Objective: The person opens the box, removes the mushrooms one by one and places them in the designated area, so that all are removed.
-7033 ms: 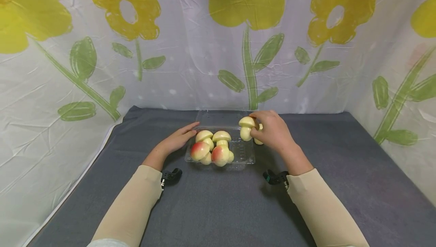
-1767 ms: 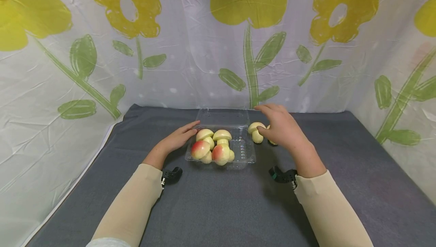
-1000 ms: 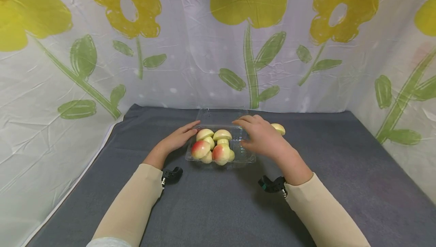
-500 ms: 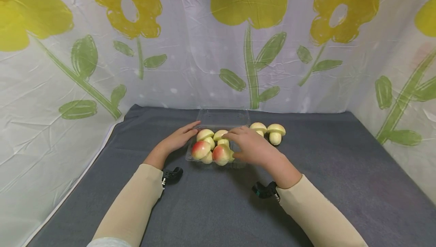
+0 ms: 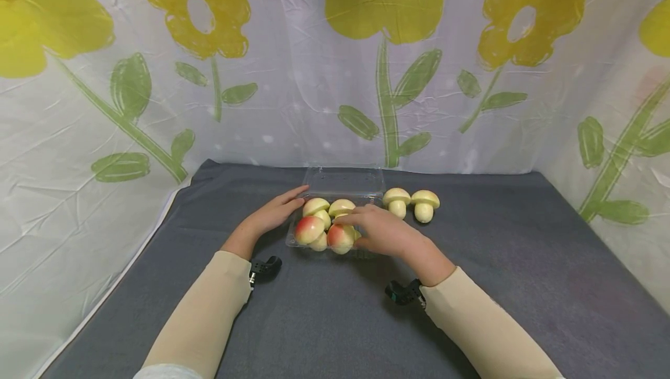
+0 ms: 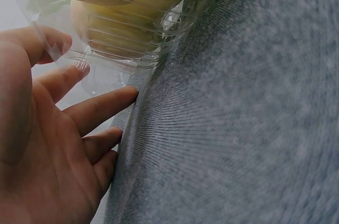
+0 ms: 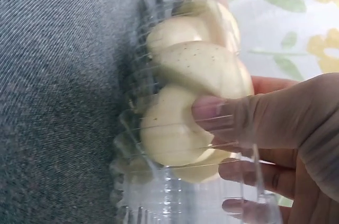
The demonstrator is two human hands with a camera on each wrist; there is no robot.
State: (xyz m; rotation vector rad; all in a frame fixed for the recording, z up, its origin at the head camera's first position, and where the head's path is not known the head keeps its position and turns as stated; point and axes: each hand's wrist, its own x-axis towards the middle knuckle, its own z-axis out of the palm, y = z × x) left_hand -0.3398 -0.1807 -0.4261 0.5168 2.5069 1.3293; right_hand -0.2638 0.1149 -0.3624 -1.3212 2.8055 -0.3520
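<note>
A clear plastic clamshell box (image 5: pixel 291 242) sits mid-table, its lid (image 5: pixel 342 180) folded back. Inside lie several toy mushrooms, pale yellow with red-blushed caps; one red cap (image 5: pixel 309 229) is at the front left. My right hand (image 5: pixel 384 231) reaches into the box from the right and pinches the front right mushroom (image 7: pixel 177 128), thumb on its near side and fingers behind. The straight fingers of my left hand (image 5: pixel 272 214) rest along the box's left side; in the left wrist view the fingertips (image 6: pixel 127 96) lie right at its wall.
Two toy mushrooms stand side by side right of the box, the nearer one (image 5: pixel 396 202) close to its edge and the other (image 5: pixel 424 206) farther out. Dark grey cloth (image 5: pixel 324 321) covers the table, and a flower-printed curtain (image 5: pixel 293 88) hangs behind.
The mushroom my right hand held over the box's right side earlier now stands on the table beside another. That hand has let go and moved left into the box; my left hand has stayed put.
</note>
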